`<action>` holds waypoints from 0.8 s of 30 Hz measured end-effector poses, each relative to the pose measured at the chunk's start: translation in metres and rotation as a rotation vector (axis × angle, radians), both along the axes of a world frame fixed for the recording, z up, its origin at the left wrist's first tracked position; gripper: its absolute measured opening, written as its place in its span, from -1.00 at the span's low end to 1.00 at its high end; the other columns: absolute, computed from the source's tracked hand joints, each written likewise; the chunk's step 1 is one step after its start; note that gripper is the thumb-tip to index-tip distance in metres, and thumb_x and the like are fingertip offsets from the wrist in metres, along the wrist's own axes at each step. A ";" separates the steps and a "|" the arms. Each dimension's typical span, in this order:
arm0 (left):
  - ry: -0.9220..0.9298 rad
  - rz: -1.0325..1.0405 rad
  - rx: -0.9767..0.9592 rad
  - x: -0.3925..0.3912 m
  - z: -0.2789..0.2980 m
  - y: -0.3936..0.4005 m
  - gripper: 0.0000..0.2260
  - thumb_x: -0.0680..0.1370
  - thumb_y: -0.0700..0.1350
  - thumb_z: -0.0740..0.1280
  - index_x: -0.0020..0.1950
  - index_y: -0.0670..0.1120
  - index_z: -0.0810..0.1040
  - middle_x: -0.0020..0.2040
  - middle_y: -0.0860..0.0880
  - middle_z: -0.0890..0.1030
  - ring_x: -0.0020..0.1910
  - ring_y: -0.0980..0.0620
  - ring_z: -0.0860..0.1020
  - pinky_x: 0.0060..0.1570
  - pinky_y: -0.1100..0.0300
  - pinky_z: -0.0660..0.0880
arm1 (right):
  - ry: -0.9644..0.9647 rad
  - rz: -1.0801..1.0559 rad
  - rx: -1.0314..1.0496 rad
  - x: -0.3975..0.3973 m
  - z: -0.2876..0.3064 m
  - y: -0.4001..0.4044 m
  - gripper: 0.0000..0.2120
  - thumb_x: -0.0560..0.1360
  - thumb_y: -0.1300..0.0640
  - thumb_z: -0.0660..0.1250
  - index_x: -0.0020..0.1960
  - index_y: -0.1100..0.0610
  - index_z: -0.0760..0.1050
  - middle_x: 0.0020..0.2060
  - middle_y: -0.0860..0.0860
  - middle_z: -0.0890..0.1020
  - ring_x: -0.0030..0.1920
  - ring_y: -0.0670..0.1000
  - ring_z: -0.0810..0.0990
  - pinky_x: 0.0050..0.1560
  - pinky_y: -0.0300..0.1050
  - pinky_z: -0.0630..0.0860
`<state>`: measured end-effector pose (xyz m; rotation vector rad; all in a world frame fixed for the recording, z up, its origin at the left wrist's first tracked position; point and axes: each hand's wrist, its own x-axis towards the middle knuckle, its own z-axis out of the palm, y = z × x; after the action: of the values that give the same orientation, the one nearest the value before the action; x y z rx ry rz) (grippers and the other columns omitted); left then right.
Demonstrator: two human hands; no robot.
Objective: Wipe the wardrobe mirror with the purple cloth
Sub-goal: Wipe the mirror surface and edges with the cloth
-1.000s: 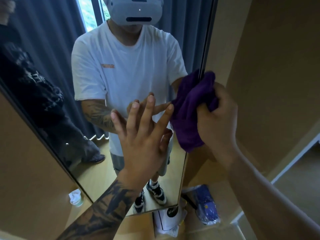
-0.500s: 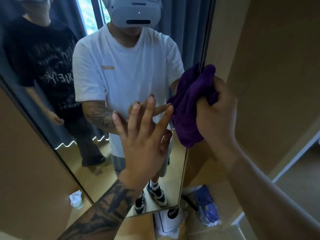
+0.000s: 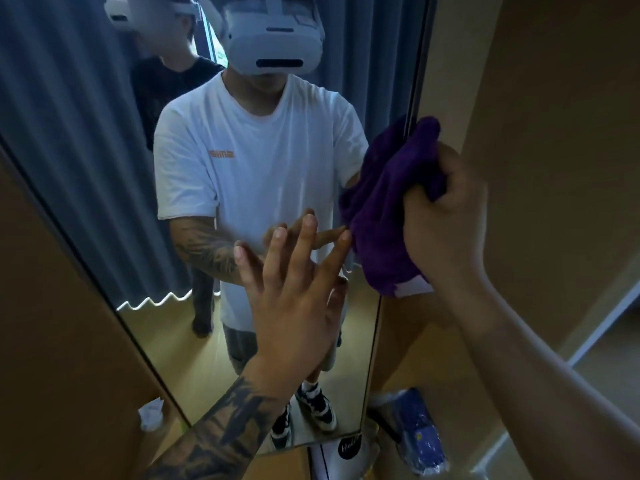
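Observation:
A tall wardrobe mirror fills the left and middle of the head view. My right hand grips a bunched purple cloth and holds it against the mirror's right edge. My left hand lies flat on the glass with straight, spread fingers, just left of the cloth. Its index fingertip nearly meets the cloth. The mirror reflects a person in a white shirt and headset, and a second person in black behind.
Brown wardrobe panels flank the mirror on both sides. On the floor below the mirror lie a blue plastic package, a white bag with a black round label, and a small white object at the left.
My right hand has slid the purple cloth upward along the mirror's right edge. My left hand stays flat on the glass. In the reflection, the person in black has moved in behind.

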<state>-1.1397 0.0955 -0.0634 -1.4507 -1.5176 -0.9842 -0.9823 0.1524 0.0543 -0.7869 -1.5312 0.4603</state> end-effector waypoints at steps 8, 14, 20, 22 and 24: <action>0.075 -0.003 0.029 -0.020 0.033 -0.012 -0.57 0.54 0.09 0.48 0.41 0.15 0.61 0.45 -0.03 0.55 0.43 -0.09 0.36 0.44 -0.40 0.21 | -0.072 0.044 -0.173 0.000 -0.079 -0.021 -0.71 0.57 0.46 0.22 -0.01 0.10 0.53 -0.28 -0.04 0.59 -0.30 -0.07 0.57 -0.28 -0.36 0.45; 0.060 0.007 0.102 -0.024 0.084 -0.005 -0.52 0.54 0.14 0.46 0.46 0.14 0.55 0.53 -0.03 0.46 0.47 -0.08 0.31 0.45 -0.41 0.16 | 0.001 -0.019 -0.007 -0.002 0.004 -0.001 -0.72 0.59 0.33 0.24 0.22 0.12 0.59 -0.21 -0.14 0.63 -0.21 -0.17 0.61 -0.19 -0.37 0.47; 0.116 0.017 0.053 -0.029 0.075 0.001 -0.39 0.57 0.24 0.39 0.58 0.11 0.40 0.61 -0.06 0.32 0.58 -0.12 0.19 0.49 -0.49 0.07 | -0.035 0.047 -0.135 -0.002 -0.080 -0.019 -0.64 0.59 0.47 0.21 0.04 0.02 0.55 -0.25 -0.03 0.63 -0.26 -0.01 0.61 -0.21 -0.22 0.52; 0.129 0.017 0.046 -0.030 0.076 0.001 -0.38 0.58 0.25 0.37 0.60 0.11 0.36 0.63 -0.06 0.29 0.60 -0.14 0.17 0.49 -0.49 0.06 | -0.018 0.054 -0.137 0.000 -0.060 -0.016 -0.65 0.58 0.46 0.23 0.06 0.04 0.57 -0.24 -0.04 0.64 -0.24 -0.06 0.62 -0.19 -0.30 0.51; 0.123 -0.002 0.052 -0.028 0.076 0.001 -0.39 0.58 0.23 0.38 0.60 0.10 0.36 0.63 -0.07 0.29 0.60 -0.14 0.17 0.50 -0.49 0.03 | 0.019 0.016 -0.057 -0.001 -0.013 -0.009 -0.70 0.58 0.41 0.25 0.10 0.07 0.60 -0.24 -0.09 0.64 -0.23 -0.13 0.62 -0.19 -0.36 0.47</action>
<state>-1.1678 0.0965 0.0125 -1.4494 -1.3928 -0.9121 -0.9835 0.1429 0.0409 -0.8125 -1.5131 0.5246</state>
